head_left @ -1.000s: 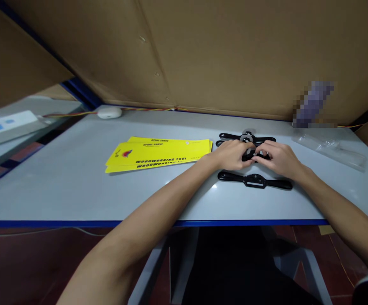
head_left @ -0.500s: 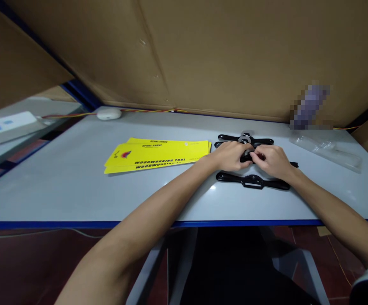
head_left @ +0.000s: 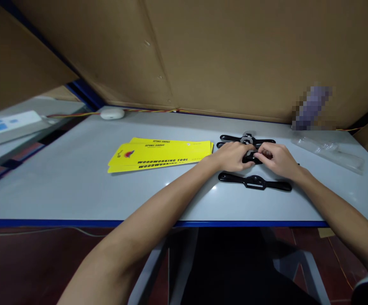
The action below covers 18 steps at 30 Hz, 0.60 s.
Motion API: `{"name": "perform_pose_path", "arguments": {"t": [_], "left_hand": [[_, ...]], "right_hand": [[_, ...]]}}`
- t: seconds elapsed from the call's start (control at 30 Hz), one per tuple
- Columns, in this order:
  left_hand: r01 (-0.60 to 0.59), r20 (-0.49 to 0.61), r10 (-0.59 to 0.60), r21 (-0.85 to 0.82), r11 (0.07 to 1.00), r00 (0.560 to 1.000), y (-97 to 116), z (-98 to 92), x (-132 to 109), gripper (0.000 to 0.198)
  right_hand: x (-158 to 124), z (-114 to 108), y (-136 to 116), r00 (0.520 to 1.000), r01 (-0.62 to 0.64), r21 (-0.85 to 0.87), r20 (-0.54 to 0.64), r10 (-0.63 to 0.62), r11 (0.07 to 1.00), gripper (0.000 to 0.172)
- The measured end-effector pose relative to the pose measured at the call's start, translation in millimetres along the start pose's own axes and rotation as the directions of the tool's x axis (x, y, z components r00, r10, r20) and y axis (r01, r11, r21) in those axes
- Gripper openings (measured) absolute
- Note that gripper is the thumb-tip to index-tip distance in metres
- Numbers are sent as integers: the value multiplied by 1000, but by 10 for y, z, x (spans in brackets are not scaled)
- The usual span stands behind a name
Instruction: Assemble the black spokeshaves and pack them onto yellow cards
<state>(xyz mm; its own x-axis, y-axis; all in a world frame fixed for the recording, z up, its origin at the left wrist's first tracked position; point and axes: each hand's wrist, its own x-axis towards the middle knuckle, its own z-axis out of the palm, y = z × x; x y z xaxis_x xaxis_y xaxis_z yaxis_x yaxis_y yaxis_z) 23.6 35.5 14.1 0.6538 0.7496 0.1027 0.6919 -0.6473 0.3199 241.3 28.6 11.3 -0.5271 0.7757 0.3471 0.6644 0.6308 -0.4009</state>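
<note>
My left hand (head_left: pixel 233 156) and my right hand (head_left: pixel 279 160) meet over a black spokeshave (head_left: pixel 253 157) lying on the grey table (head_left: pixel 76 186). Both hands have their fingers curled around its middle part. A second black spokeshave (head_left: pixel 255 181) lies just in front of my hands, untouched. A third black spokeshave (head_left: pixel 246 139), with a silver part at its centre, lies behind them.
Yellow cards printed "WOODWORKING TOOL" (head_left: pixel 158 154) are stacked left of my hands. A clear plastic bag (head_left: pixel 328 151) lies at the right. A white round device (head_left: pixel 112 113) and wires sit at the back edge. Cardboard walls enclose the table.
My hands stay on the middle spokeshave with only small finger movements. The view has shifted slightly.
</note>
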Motion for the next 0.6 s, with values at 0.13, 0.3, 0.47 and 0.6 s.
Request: {"name": "perform_pose_path", "arguments": {"t": [0.13, 0.3, 0.47, 0.6], "left_hand": [[-3, 6, 3, -4, 1000, 1000, 4, -7, -3, 53], [-8, 7, 8, -1, 1000, 1000, 9, -10, -4, 52], [-10, 0, 10, 6, 1000, 1000, 8, -16, -4, 51], [-8, 8, 8, 10, 1000, 1000, 8, -17, -5, 51]], "right_hand": [[-16, -31, 10, 999, 20, -3, 49, -20, 1000, 22], [-38, -54, -15, 994, 78, -82, 85, -71, 994, 24], [-45, -65, -26, 986, 136, -191, 120, -115, 972, 25], [-54, -92, -19, 983, 148, -189, 139, -123, 971, 25]]}}
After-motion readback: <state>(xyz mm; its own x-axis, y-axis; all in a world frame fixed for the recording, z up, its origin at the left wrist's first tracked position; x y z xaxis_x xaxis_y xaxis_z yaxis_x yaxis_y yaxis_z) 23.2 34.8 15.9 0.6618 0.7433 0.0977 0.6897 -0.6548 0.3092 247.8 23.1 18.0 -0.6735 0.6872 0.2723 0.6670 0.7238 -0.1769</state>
